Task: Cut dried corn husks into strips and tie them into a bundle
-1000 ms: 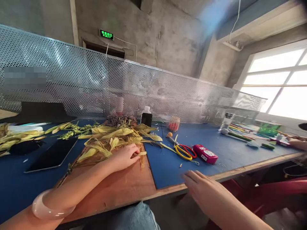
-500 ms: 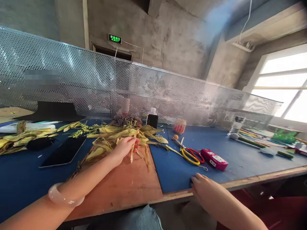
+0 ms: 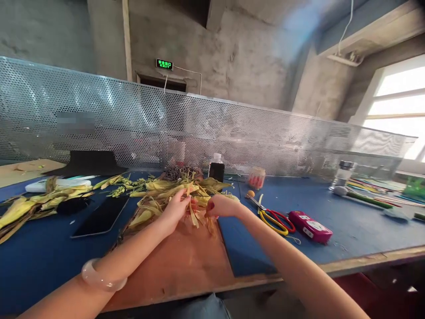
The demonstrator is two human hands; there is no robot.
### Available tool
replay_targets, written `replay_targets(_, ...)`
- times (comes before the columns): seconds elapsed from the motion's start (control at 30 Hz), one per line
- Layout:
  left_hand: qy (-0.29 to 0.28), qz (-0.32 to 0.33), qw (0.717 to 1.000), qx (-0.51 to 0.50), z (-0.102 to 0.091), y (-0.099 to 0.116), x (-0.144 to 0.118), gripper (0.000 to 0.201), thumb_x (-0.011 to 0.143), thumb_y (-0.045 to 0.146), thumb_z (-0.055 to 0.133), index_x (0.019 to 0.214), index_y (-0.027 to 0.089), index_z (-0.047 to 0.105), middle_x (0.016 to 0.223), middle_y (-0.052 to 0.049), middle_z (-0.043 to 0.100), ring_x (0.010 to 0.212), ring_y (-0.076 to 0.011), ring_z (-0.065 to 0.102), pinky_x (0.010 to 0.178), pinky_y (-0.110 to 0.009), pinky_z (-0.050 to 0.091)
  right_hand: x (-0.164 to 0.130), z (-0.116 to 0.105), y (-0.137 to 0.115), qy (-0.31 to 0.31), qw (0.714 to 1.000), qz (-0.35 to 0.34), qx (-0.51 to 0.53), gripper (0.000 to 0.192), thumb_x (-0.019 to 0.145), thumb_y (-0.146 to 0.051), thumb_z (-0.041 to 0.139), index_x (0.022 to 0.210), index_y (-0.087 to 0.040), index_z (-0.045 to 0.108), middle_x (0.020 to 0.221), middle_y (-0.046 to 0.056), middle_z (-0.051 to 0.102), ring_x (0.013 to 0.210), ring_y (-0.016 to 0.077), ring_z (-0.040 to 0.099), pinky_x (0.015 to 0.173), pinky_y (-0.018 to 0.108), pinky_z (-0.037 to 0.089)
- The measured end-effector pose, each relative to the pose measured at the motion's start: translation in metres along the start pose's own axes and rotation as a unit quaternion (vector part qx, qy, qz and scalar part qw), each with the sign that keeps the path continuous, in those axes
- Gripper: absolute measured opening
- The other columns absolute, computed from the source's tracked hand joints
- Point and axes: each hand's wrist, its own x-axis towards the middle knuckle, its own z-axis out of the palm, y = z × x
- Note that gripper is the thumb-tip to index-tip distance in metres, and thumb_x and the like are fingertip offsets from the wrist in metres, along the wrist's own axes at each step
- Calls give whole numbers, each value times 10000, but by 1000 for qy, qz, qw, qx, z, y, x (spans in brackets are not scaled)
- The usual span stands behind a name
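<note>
Between the fingers of my left hand [image 3: 179, 206] is a strip of dried corn husk [image 3: 193, 218], its end hanging down. A clear bangle [image 3: 102, 275] circles the left wrist. My right hand [image 3: 225, 206] is level with it, a little to the right, its fingers curled together close to the hanging strips. Whether anything is pinched in them I cannot make out. Behind both hands lies a pile of yellowish dried husks [image 3: 156, 195], partly covered by the left hand. Beneath them is a reddish-brown board [image 3: 186, 266].
Right of my hands lie scissors [image 3: 274, 221] with red and yellow handles and a magenta box [image 3: 310, 227]. A bottle [image 3: 217, 168] and a jar [image 3: 256, 177] stand behind. On the left are a dark tablet [image 3: 101, 217] and more husks [image 3: 20, 210]. A mesh partition [image 3: 265, 137] runs behind.
My right hand has come from the table's front edge up and left to the husks beside my left hand. The left hand still holds its strip. The view has shifted slightly.
</note>
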Motion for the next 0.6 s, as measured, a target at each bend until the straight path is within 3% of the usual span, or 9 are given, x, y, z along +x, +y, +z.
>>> replay_targets(0.1,32,17,999,-10,-1,-5,3,576,779,204,596,1317,290,408,684,17,620,594,-157,601,578,-255,450,18,8,12,-25,996,-27,83,215,792,-347,597,779,-148,677,596,-9,636,503,93,557,443,176,376)
replay_targets(0.2,50,-7,999,-18,2,-5,3,415,758,169,592,1167,191,524,625,25,576,510,-117,532,519,-225,406,21,18,14,36,981,-40,186,311,840,-417,521,899,-132,633,694,1,631,523,73,511,445,172,362)
replay_targets(0.33,1,-30,999,-20,4,0,-2,145,719,163,587,863,151,601,552,58,464,415,-57,386,403,-183,265,16,28,13,118,923,-47,363,268,739,-391,647,803,-133,620,627,-19,571,520,74,462,452,180,340)
replay_targets(0.43,-40,-31,998,-26,5,3,-6,116,711,238,640,762,145,594,526,73,408,406,-42,338,387,-177,207,15,31,10,131,910,-45,390,218,753,-358,624,766,-141,630,644,-4,585,551,90,496,464,186,371)
replay_targets(0.6,-81,-8,997,-8,3,2,-8,234,699,339,700,814,150,624,701,-13,608,600,-118,556,508,-213,392,13,32,5,134,899,-21,417,195,778,-337,586,788,-153,649,632,4,592,515,97,515,395,182,387)
